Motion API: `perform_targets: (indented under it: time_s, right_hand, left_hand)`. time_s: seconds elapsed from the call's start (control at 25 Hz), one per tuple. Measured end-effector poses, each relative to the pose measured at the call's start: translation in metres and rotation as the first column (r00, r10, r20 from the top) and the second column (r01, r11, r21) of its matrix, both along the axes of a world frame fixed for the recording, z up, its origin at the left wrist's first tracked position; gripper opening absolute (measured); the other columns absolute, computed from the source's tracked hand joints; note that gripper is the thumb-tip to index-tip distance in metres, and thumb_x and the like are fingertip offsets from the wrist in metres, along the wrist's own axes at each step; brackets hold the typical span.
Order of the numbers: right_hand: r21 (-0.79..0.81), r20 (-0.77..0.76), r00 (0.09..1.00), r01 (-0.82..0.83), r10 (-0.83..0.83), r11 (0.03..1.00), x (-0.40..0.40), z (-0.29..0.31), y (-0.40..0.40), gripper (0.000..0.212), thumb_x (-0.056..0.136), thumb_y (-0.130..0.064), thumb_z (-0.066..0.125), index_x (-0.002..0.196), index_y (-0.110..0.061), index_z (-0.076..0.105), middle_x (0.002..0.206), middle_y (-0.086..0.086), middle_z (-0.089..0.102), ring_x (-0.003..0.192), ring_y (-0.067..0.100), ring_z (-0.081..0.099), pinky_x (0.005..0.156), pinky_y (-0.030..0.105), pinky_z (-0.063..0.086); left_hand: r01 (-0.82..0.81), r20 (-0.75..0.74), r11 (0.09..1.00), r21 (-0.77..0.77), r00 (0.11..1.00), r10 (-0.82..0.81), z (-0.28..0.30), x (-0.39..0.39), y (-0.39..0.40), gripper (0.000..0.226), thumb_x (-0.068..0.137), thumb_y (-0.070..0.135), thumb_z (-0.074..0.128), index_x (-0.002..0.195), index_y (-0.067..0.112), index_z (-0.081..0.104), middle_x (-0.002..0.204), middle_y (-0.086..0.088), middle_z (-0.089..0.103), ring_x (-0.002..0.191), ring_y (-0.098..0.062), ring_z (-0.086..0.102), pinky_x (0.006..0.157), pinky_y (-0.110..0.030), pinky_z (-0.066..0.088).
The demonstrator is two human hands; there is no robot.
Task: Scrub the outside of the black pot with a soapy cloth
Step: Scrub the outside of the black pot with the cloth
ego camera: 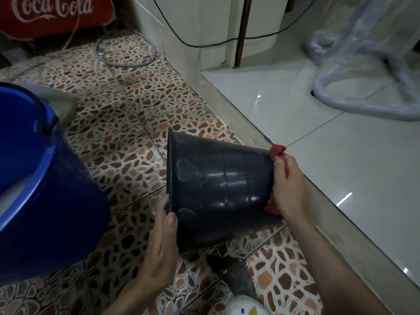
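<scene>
Your left hand (pixel 162 242) grips the black pot (pixel 218 189) rim, tilted above the tiled floor (pixel 127 123); your right hand (pixel 287 185) presses the red cloth (pixel 277 150) against its base. Glossy sidewall suggests scrubbing well underway; no suds visible.

blue bucket (pixel 34 178), Coca-Cola crate (pixel 52 14), hose (pixel 126 51)

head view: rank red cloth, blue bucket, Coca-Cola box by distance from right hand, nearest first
1. Red cloth: under the right hand, against the pot's base.
2. Blue bucket: at the left edge, beyond the pot.
3. Coca-Cola box: top left corner, farthest.
</scene>
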State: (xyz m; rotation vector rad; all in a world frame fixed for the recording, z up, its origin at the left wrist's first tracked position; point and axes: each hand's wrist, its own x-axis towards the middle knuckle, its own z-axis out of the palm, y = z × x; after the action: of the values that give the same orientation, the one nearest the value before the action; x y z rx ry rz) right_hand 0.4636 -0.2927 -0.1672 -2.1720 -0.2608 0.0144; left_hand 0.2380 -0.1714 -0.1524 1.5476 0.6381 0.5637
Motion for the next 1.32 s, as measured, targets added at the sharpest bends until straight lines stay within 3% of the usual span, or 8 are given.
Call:
perform_targets:
  time_s: [0.2,0.4,0.68,0.84,1.0,1.16,1.24,1.32]
  right_hand:
    - [0.183,0.210,0.967,-0.184,0.144,0.966,-0.054,0.028,0.023,0.029,0.102,-0.032,0.044,0.128,-0.040,0.051,0.128,0.001,0.061,0.114,0.024,0.062,0.092,0.052,0.054]
    - [-0.219,0.298,0.712,-0.597,0.636,0.772,-0.088,0.046,0.071,0.056,0.102,-0.051,0.016,0.149,-0.027,0.036,0.157,-0.011,0.032,0.149,0.004,0.014,0.123,0.046,0.004]
    - [-0.398,0.156,0.885,-0.350,0.438,0.848,-0.027,0.029,0.052,0.053,0.101,-0.055,0.010,0.146,-0.041,0.035,0.152,-0.016,0.039,0.146,0.012,0.023,0.120,0.044,0.006]
    - [-0.084,0.001,0.995,-0.097,0.097,0.992,-0.005,0.008,0.006,0.036,0.105,-0.037,0.031,0.132,-0.027,0.053,0.125,-0.003,0.061,0.123,0.020,0.052,0.097,0.037,0.046]
    - [0.276,0.005,0.986,0.160,-0.168,0.948,-0.027,0.049,0.004,0.023,0.104,-0.021,0.042,0.122,-0.020,0.056,0.103,-0.014,0.061,0.091,-0.010,0.055,0.074,0.002,0.041]
    - [0.580,-0.149,0.989,0.069,0.023,0.812,-0.030,0.094,0.042,0.016,0.101,-0.020,0.052,0.113,-0.029,0.057,0.103,-0.008,0.069,0.084,0.004,0.067,0.072,0.028,0.056]
    - [0.419,-0.089,0.989,-0.067,0.115,0.906,-0.044,0.086,0.061,0.020,0.099,-0.025,0.055,0.117,-0.034,0.056,0.121,-0.003,0.064,0.107,0.013,0.063,0.092,0.038,0.056]
    - [0.012,0.222,0.933,-0.293,0.283,0.956,-0.061,0.064,0.065,0.038,0.100,-0.043,0.042,0.134,-0.030,0.052,0.149,0.002,0.044,0.141,0.019,0.035,0.119,0.042,0.025]
  left_hand:
    - [-0.233,-0.199,0.935,-0.268,0.963,0.184,0.051,0.062,0.062,0.067,0.090,0.066,0.035,0.143,0.026,0.048,0.141,-0.002,0.058,0.116,-0.018,0.063,0.088,-0.033,0.055]
    - [-0.188,-0.200,0.953,-0.239,0.970,0.141,0.073,0.084,0.052,0.063,0.102,0.059,0.022,0.124,0.019,0.066,0.119,-0.005,0.072,0.110,-0.017,0.067,0.102,-0.039,0.050]
    - [-0.069,0.016,0.991,-0.117,0.997,0.071,0.046,0.050,0.031,0.040,0.108,0.035,0.028,0.119,0.017,0.061,0.106,0.010,0.074,0.101,-0.005,0.070,0.077,-0.017,0.055]
    - [-0.068,0.056,0.993,-0.093,0.996,0.074,0.038,0.040,0.025,0.038,0.107,0.036,0.029,0.114,0.020,0.063,0.116,0.000,0.069,0.109,-0.013,0.066,0.085,-0.023,0.053]
    - [-0.082,0.046,0.994,-0.075,0.995,0.086,0.041,0.042,0.024,0.037,0.107,0.034,0.028,0.110,0.025,0.064,0.111,0.006,0.070,0.104,-0.005,0.067,0.081,-0.015,0.052]
    - [-0.082,0.043,0.994,-0.078,0.995,0.086,0.040,0.042,0.024,0.038,0.107,0.035,0.028,0.120,0.025,0.062,0.120,0.007,0.069,0.113,-0.006,0.065,0.094,-0.026,0.051]
    - [-0.090,0.045,0.991,-0.096,0.994,0.095,0.040,0.041,0.022,0.038,0.106,0.037,0.029,0.125,0.026,0.061,0.122,0.012,0.069,0.117,-0.002,0.063,0.098,-0.026,0.050]
    - [-0.094,0.045,0.989,-0.116,0.994,0.100,0.041,0.042,0.021,0.042,0.105,0.038,0.030,0.131,0.023,0.058,0.123,0.013,0.068,0.118,-0.001,0.063,0.095,-0.022,0.053]
